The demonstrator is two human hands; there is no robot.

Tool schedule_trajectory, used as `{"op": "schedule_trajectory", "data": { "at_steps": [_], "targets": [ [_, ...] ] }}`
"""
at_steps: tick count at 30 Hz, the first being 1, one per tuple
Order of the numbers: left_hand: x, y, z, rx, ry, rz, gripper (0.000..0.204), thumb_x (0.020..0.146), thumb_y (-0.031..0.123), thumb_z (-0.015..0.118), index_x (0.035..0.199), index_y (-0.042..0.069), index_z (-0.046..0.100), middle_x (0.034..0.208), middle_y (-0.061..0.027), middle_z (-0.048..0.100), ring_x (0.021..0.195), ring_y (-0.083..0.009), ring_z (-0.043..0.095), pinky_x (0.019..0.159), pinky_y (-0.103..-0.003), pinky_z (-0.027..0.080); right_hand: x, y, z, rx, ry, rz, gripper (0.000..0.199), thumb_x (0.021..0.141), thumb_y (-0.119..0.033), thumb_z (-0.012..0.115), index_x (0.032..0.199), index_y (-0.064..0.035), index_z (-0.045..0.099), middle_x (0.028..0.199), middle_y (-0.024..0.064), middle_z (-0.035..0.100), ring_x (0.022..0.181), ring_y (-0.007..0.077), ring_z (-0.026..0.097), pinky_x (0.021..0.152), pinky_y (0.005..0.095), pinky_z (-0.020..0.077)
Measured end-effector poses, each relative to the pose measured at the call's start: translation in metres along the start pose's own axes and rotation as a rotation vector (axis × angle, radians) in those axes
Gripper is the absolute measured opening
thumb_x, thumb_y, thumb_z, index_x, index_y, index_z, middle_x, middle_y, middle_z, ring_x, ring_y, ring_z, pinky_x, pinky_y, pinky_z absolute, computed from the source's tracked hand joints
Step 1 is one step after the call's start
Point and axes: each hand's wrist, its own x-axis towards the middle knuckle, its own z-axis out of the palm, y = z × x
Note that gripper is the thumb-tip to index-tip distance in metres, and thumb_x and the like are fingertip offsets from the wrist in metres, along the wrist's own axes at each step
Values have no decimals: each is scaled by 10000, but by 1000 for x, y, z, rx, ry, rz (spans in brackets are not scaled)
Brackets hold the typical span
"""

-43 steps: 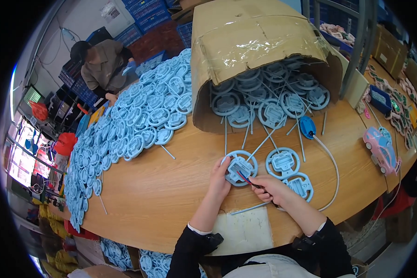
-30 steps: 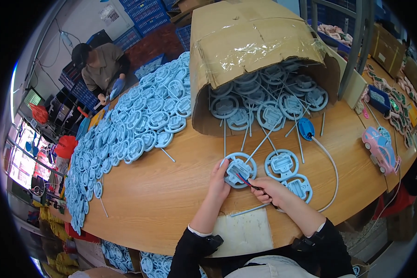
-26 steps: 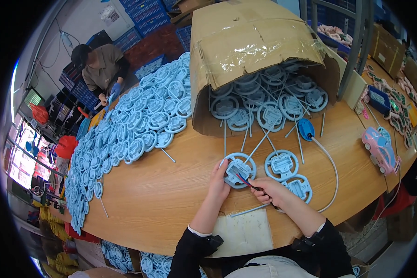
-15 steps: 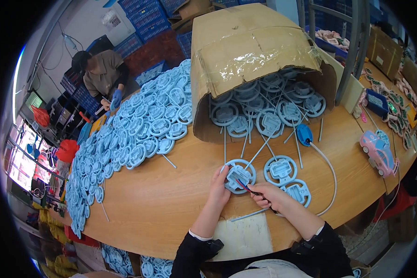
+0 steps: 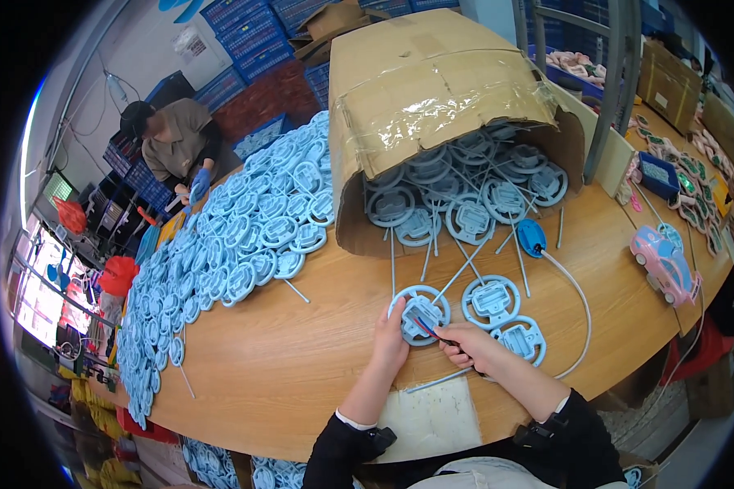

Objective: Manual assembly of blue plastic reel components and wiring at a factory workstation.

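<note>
left hand (image 5: 390, 342) bare | right hand (image 5: 471, 345) bare | long black sleeves, white cuff edge at both wrists | black strap with buckle on each forearm | light-coloured garment at lap

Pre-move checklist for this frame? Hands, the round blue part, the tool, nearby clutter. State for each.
1. Left hand steadies the round blue part at its left rim: ok.
2. Right hand grips a thin tool with its tip over the part's middle: ok.
3. Tip actually seated in the part: cannot tell, too small.
4. Part lies flat on the wooden table: ok.
5. Two more blue parts lie close to the right hand, and loose white rods cross the work spot: not ok.
</note>
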Motion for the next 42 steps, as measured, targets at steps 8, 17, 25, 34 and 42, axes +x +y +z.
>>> {"op": "schedule_trajectory", "data": {
  "at_steps": [8, 17, 25, 34, 42],
  "targets": [
    [0, 0, -4, -7, 43, -75, 231, 822, 199, 515, 963, 16, 511, 885, -77, 576, 789, -164, 557, 714, -294, 453, 3, 2, 6, -39, 64, -35, 282, 812, -299, 519, 688, -58, 442, 505, -29, 353, 353, 36, 267, 312, 187, 148],
    [13, -13, -15, 96, -64, 11, 272, 847, 285, 446, 976, 52, 498, 924, -91, 567, 853, -195, 549, 762, -355, 452, 22, 20, -8, 56, -61, -133, 255, 811, -313, 516, 694, -96, 454, 510, -50, 338, 369, 26, 241, 312, 182, 150],
    [12, -15, -13, 177, -53, 69, 280, 865, 315, 403, 971, 71, 491, 863, -78, 572, 781, -183, 557, 692, -344, 460, 17, 18, -7, -58, 8, -125, 312, 805, -350, 502, 639, -96, 429, 468, -44, 335, 340, 40, 253, 300, 193, 156],
    [4, -8, -3, 199, 32, 64, 269, 867, 279, 412, 962, 41, 492, 838, -68, 570, 753, -165, 559, 652, -309, 462, 21, 18, -6, 15, -39, -118, 295, 814, -325, 487, 646, -92, 418, 468, -45, 331, 340, 38, 248, 297, 193, 147],
    [3, -7, -1, 347, 95, 109, 275, 849, 266, 458, 899, 1, 515, 810, -95, 585, 695, -177, 579, 595, -298, 479, 29, 23, -8, -11, -28, -140, 293, 816, -320, 484, 647, -90, 418, 473, -45, 327, 335, 38, 233, 294, 198, 134]
  ]
}}
